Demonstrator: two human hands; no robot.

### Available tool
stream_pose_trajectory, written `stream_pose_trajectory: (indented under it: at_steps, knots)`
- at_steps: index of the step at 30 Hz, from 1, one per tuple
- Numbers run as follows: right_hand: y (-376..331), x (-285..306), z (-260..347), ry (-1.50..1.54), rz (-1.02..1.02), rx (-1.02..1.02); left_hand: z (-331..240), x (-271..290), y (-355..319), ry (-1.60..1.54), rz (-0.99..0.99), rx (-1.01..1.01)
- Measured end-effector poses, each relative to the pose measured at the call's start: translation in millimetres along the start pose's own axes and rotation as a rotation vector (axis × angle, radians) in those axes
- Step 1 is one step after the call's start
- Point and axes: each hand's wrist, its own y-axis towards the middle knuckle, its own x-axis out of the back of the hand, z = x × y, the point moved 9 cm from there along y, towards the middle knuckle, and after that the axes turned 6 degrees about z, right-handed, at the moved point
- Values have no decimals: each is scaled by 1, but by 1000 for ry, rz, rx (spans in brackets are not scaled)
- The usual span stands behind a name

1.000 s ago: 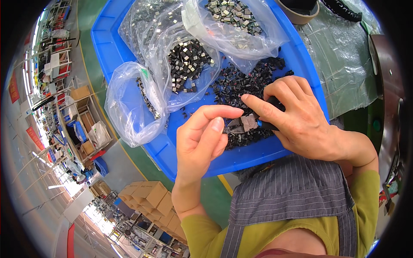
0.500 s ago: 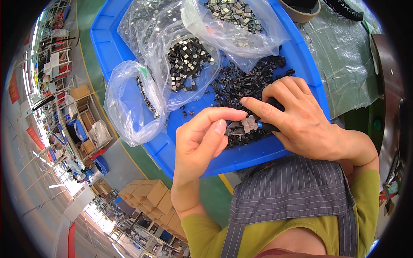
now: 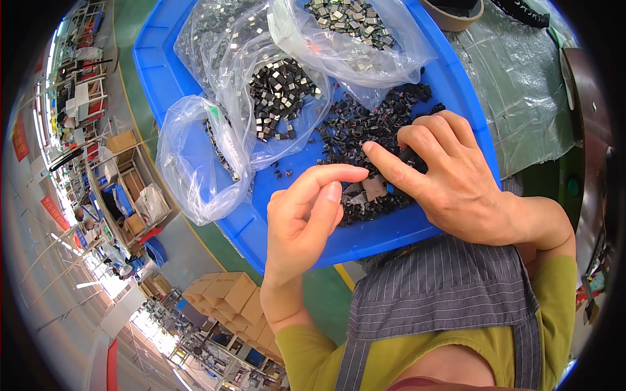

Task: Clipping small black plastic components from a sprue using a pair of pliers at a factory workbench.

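My left hand [image 3: 303,218] hovers over the near edge of the blue tray [image 3: 244,231]. Its index finger reaches right, with thumb and other fingers curled beneath. Whatever it pinches, if anything, is too small or hidden to make out. My right hand [image 3: 450,173] bends over a tool with a flat grey metal head [image 3: 374,188]; its handle is mostly under the palm, and a bit of blue shows beside the head. The right index finger stretches out over a pile of small black parts [image 3: 355,133]. Left fingertip and metal head are close together.
Clear plastic bags lie in the tray: one with black, metal-faced parts [image 3: 280,91], another with similar silvery parts [image 3: 352,23], and a crumpled bag [image 3: 202,156] at left. A roll of tape [image 3: 456,14] stands behind the tray's right side. Cardboard boxes [image 3: 225,293] are stacked beyond, lower left.
The right index finger has straightened a little and the right hand has tilted, covering the black handle that showed before. The left hand has barely moved.
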Motion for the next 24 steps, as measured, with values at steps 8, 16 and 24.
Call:
stream_pose_trajectory:
  at_steps: [8, 16, 24]
  knots:
    - [0, -2, 0, 6, 18, 0, 2, 3, 0, -31, -1, 11]
    - [0, -5, 2, -75, 7, 5, -2, 2, 1, 49, -4, -54]
    - [1, -7, 3, -109, 15, -15, -4, 1, 0, 85, -47, -85]
